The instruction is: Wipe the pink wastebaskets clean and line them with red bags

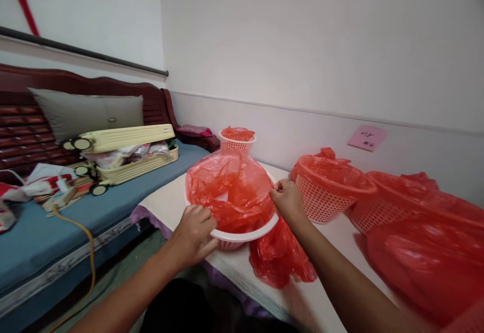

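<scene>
L grip [194, 235] is closed on the front-left rim of the white basket [245, 236], at the nr edge of the desk [242, 277]. Basket sits btwn the grips, so a hard pull twd the wearer could prob. tip it off. R grip [288, 199] is pinched narrow on the red bag [234, 187] at the right rim; poss. rim plastic in there too, can't tell. Main risk IMO: front rim is bare w/ film inside it, so film could slide down if either grip slackens, b/c nothing's folded over there. Thin film might also tear under uneven pull.

Loose red plastic [280, 257] hangs below R grip, beside the basket; can't tell if it's the same bag. R forearm could snag it.

Room: left of L grip there's a gap down to the floor [124, 267], then the bed [157, 172], OK for an elbow. Just right of R grip is a lined mesh basket [321, 202], easily knocked by an outward swing; a red basket [378, 214] crowds further R. Fwd of both grips, small basket [237, 144], then wall [264, 56]: little push room.
</scene>
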`<control>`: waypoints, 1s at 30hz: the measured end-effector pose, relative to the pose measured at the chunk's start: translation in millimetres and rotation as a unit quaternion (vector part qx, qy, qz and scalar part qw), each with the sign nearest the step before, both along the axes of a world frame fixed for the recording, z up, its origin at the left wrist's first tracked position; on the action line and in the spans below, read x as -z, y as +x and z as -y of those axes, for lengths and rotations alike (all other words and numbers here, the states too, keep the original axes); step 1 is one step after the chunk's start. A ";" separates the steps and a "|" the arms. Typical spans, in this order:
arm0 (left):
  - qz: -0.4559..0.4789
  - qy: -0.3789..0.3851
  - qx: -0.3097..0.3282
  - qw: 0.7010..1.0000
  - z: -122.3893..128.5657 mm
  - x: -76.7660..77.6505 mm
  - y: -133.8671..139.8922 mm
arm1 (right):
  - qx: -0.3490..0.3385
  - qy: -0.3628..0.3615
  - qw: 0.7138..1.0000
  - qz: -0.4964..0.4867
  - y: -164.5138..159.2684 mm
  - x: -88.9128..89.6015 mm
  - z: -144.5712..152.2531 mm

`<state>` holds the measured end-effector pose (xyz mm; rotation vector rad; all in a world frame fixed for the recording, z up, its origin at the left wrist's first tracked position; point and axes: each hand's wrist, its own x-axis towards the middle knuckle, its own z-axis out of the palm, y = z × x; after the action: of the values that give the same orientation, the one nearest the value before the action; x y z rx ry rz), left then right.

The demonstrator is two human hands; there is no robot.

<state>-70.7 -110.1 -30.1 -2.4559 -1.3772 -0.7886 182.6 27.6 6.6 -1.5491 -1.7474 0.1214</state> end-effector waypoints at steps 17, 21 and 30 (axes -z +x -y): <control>0.101 -0.134 0.019 0.986 23.1 -62.7 18.8 | -0.027 0.082 0.990 -0.115 14.2 18.7 57.0; -0.003 -0.132 -0.035 0.991 -29.6 -59.8 35.9 | -0.046 0.096 0.988 -0.110 10.2 19.3 59.4; -0.046 -0.244 -0.029 0.968 -106.2 -39.1 29.5 | -0.050 0.100 0.988 -0.110 17.8 23.7 50.9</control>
<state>-41.2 -3.9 9.0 -2.7413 -1.7673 -0.3406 200.5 -23.3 -17.1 -1.2545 -1.6093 0.1560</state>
